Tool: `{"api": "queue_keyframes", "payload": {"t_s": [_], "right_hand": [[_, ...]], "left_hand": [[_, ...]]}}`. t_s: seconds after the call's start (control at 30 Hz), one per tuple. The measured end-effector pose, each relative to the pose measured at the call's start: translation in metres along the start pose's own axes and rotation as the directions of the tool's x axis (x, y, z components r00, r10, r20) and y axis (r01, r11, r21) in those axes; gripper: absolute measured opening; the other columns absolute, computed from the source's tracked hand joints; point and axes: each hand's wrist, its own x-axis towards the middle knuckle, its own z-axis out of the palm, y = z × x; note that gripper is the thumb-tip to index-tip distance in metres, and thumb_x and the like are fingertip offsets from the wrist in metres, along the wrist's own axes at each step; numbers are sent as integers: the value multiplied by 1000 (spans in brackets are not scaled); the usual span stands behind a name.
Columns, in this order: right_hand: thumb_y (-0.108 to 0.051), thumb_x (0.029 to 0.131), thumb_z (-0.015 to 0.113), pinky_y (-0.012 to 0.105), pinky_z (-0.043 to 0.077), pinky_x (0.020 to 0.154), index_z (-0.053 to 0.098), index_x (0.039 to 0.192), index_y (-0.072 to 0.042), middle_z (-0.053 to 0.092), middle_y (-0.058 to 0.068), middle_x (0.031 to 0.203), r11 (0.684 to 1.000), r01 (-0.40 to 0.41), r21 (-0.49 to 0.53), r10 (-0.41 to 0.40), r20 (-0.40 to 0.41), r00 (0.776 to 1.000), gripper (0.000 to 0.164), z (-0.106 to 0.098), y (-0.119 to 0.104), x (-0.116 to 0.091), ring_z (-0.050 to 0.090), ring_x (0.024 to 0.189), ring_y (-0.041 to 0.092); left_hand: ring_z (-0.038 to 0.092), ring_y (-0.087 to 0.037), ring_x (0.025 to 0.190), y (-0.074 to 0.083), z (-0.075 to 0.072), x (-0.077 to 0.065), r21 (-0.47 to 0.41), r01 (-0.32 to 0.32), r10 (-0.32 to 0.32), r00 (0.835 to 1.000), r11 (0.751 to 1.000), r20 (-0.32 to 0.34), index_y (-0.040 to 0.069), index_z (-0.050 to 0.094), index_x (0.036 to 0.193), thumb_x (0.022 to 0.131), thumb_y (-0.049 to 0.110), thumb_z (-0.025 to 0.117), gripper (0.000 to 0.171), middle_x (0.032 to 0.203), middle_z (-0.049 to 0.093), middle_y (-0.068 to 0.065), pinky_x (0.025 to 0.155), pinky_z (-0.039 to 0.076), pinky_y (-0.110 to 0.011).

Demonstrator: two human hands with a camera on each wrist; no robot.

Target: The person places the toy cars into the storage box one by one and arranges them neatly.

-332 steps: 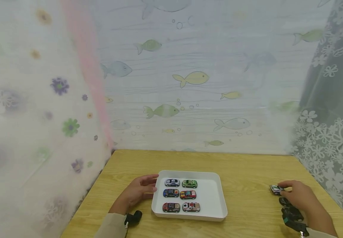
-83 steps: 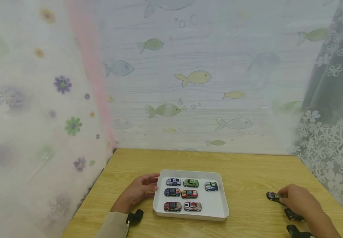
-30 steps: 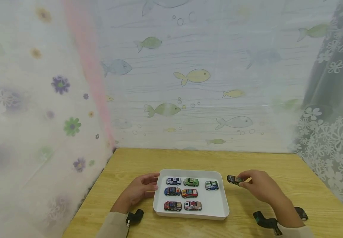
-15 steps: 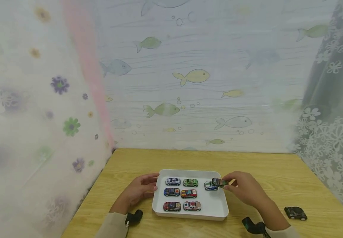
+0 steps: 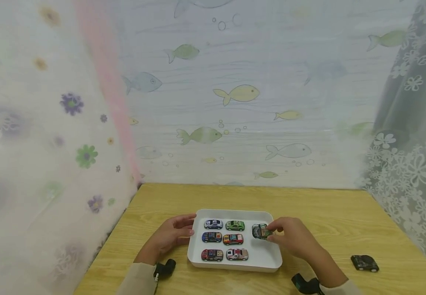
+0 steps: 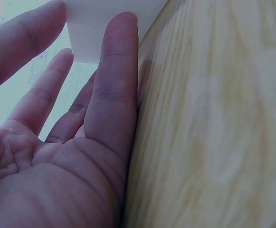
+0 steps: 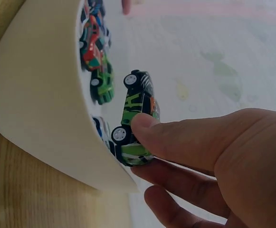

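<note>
My right hand pinches a black and green toy car between thumb and fingers above the right part of the white tray. In the right wrist view, this car is tilted, close over a blue and white toy car inside the rim; the head view hides that lower one. My left hand rests at the tray's left side, fingers loosely extended. Seen from the left wrist, its fingers reach up against the tray wall. Several toy cars, including a green one, stand in rows at the tray's left.
A black toy car stands on the wooden table at the right. Curtains with fish and flower prints hang behind and beside the table. A black wrist camera sits on my right wrist, another on my left.
A white and green toy car went from the table into the tray. Then my right hand took the black and green one and carried it left over the tray. My left hand has stayed put.
</note>
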Motion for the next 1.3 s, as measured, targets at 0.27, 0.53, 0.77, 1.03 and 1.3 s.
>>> {"api": "queue_keyframes", "payload": {"t_s": [0.27, 0.53, 0.77, 1.03, 1.3], "right_hand": [[-14, 82, 87, 29, 50, 68, 82, 93, -23, 75, -9, 100, 999, -19, -29, 20, 30, 999, 15, 12, -4, 1, 56, 77, 10], [-14, 80, 88, 40, 58, 79, 83, 94, -21, 77, -5, 104, 998, -3, -56, 5, 34, 999, 17, 22, -5, 0, 65, 90, 12], [-15, 78, 90, 46, 60, 90, 83, 93, -20, 78, -4, 103, 996, 14, -92, -11, 28, 1000, 17, 23, -5, -1, 70, 99, 18], [-17, 78, 90, 48, 59, 92, 83, 92, -19, 78, -4, 102, 993, 10, -119, -7, 29, 1000, 16, 23, -4, 0, 71, 103, 21], [-17, 77, 91, 50, 59, 93, 82, 91, -19, 78, -2, 103, 991, 9, -131, -6, 24, 1000, 16, 24, -2, 1, 72, 104, 24]], "left_hand": [[56, -31, 135, -1, -5, -3, 3, -3, 3, 1000, 1000, 3, 6, 43, 157, 94, 4, 74, 70, 158, 42, -27, 99, 58, -48], [60, -29, 131, -4, -8, -5, 6, 9, -9, 1000, 1000, 2, 7, 42, 158, 94, 6, 74, 71, 158, 43, -27, 98, 59, -47], [62, -29, 128, -4, -6, -3, 6, 15, -15, 1000, 1000, -2, 8, 43, 157, 96, 5, 72, 68, 158, 43, -26, 98, 59, -46], [62, -29, 128, -1, -3, 0, 10, 13, -12, 1000, 1000, -11, 8, 45, 157, 95, 5, 74, 69, 158, 43, -26, 98, 59, -46], [61, -29, 129, -1, -3, 2, 8, 11, -11, 1000, 1000, -3, 7, 43, 157, 95, 4, 73, 69, 159, 42, -27, 98, 59, -46]]}}
